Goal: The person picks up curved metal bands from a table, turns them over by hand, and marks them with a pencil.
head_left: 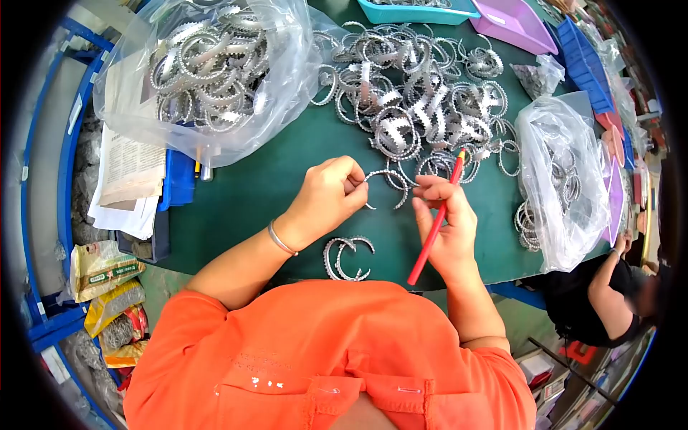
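My left hand (pixel 331 195) pinches a thin silver toothed ring (pixel 380 174), open on one side, above the green table (pixel 251 215). Close by on the right, my right hand (pixel 448 218) holds a red pencil (pixel 437 228) slanting between thumb and fingers, its yellowish tip up towards the pile. The fingertips of that hand are near the ring's right end; contact is unclear. Two similar open rings (pixel 347 258) lie near the table's front edge. Beyond both hands spreads a large pile of silver rings (pixel 401 93).
A clear bag of rings (pixel 215 79) stands at back left, another bag (pixel 562 179) at right. Papers (pixel 129 172) lie beside a blue bin (pixel 179 179). Teal (pixel 423 12), purple (pixel 512 21) and blue trays (pixel 582 64) line the back. A co-worker (pixel 609 294) is at far right.
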Demonstrator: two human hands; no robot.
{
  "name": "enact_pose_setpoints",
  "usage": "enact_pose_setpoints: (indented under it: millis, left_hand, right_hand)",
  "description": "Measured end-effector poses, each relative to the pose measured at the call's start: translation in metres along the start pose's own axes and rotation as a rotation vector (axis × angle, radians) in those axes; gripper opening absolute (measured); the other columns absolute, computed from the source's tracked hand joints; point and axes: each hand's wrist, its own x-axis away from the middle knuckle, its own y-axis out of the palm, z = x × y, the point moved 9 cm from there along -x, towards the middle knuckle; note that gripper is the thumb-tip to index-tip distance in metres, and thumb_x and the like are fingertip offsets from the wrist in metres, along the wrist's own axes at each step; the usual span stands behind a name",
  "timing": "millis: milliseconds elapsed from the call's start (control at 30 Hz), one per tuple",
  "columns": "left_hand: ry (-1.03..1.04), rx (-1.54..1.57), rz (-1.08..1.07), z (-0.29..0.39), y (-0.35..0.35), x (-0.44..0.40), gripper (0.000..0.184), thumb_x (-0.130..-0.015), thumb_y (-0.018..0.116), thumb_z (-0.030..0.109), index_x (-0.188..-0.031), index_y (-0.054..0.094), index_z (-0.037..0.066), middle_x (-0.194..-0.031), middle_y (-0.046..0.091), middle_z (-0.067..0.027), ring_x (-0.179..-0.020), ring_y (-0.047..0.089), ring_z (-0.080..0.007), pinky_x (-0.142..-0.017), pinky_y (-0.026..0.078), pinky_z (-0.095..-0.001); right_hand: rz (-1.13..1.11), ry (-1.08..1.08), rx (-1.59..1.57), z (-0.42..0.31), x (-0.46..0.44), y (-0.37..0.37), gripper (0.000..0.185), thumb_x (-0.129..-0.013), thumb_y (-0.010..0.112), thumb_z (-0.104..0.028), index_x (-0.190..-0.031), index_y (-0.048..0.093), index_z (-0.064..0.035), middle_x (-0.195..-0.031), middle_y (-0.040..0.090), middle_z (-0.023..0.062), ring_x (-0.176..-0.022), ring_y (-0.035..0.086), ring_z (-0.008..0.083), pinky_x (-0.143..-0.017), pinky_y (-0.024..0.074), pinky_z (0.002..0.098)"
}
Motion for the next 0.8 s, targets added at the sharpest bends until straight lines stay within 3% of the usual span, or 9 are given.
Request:
enact_pose_setpoints:
  millis: [167,233,300,467,533,633,800]
  left_hand:
    - [-0.078,0.131,0.057,-0.005,-0.005,0.009,0.009,-0.076,0.063,-0.002,-0.081,0.055,-0.003,-0.075,0.06,-0.0043,-0.063,0.061,-0.007,-0.056,0.05,-0.0196]
    - [0.017,0.152,0.096,0.005,-0.011,0.009,0.011,-0.077,0.063,-0.003,-0.085,0.055,-0.003,-0.079,0.06,-0.005,-0.065,0.06,-0.007,-0.057,0.05,-0.019]
    - [0.004,0.21,0.117,0.009,-0.016,0.011,0.014,-0.077,0.063,-0.004,-0.089,0.056,-0.003,-0.08,0.06,-0.0054,-0.066,0.06,-0.0071,-0.058,0.05,-0.0189]
    - [-0.087,0.518,0.083,0.013,-0.021,0.015,0.023,-0.079,0.061,-0.003,-0.102,0.057,-0.004,-0.083,0.06,-0.0062,-0.065,0.058,-0.0077,-0.057,0.05,-0.0195]
    - [-0.313,0.625,-0.086,0.002,-0.007,0.02,0.023,-0.084,0.058,0.003,-0.106,0.057,-0.005,-0.081,0.06,-0.0076,-0.06,0.058,-0.0086,-0.053,0.05,-0.0204]
    - [-0.428,0.772,-0.102,-0.009,-0.004,0.026,0.023,-0.087,0.055,0.009,-0.105,0.057,-0.004,-0.079,0.061,-0.0094,-0.057,0.058,-0.0103,-0.05,0.05,-0.0212]
    - [-0.459,0.878,-0.14,-0.011,-0.003,0.032,0.022,-0.086,0.059,0.01,-0.101,0.058,-0.005,-0.077,0.061,-0.0074,-0.057,0.058,-0.0096,-0.051,0.051,-0.022]
  right_hand:
    - [-0.084,-0.021,0.118,0.0,-0.003,0.016,0.028,-0.07,0.07,0.002,-0.089,0.049,-0.0018,-0.093,0.059,0.0142,-0.069,0.057,0.0246,-0.06,0.0475,0.0305]
    - [-0.098,0.0,0.109,0.002,-0.004,0.018,0.026,-0.071,0.07,0.001,-0.087,0.049,-0.0015,-0.088,0.06,0.0123,-0.07,0.059,0.021,-0.062,0.0486,0.0289]
    - [-0.051,0.178,-0.121,0.017,-0.003,0.017,0.023,-0.072,0.068,0.002,-0.085,0.049,-0.0006,-0.086,0.06,0.0106,-0.072,0.06,0.0152,-0.065,0.0496,0.0262]
    - [-0.066,0.316,-0.359,0.017,-0.004,0.019,0.02,-0.075,0.066,0.005,-0.081,0.048,-0.0007,-0.088,0.061,0.0101,-0.074,0.06,0.0115,-0.065,0.0495,0.0228]
    - [-0.087,0.409,-0.537,0.014,-0.002,0.024,0.015,-0.08,0.06,0.002,-0.085,0.046,-0.0012,-0.092,0.06,0.0131,-0.074,0.061,0.0127,-0.063,0.051,0.0237]
    - [-0.111,0.443,-0.631,0.013,-0.002,0.025,0.009,-0.087,0.052,0.0,-0.09,0.044,-0.0015,-0.096,0.059,0.0166,-0.073,0.061,0.0146,-0.062,0.0529,0.0255]
    - [-0.068,0.408,-0.666,0.015,-0.002,0.019,0.007,-0.089,0.046,-0.002,-0.093,0.039,-0.0028,-0.098,0.058,0.0202,-0.07,0.062,0.0185,-0.062,0.0532,0.0274]
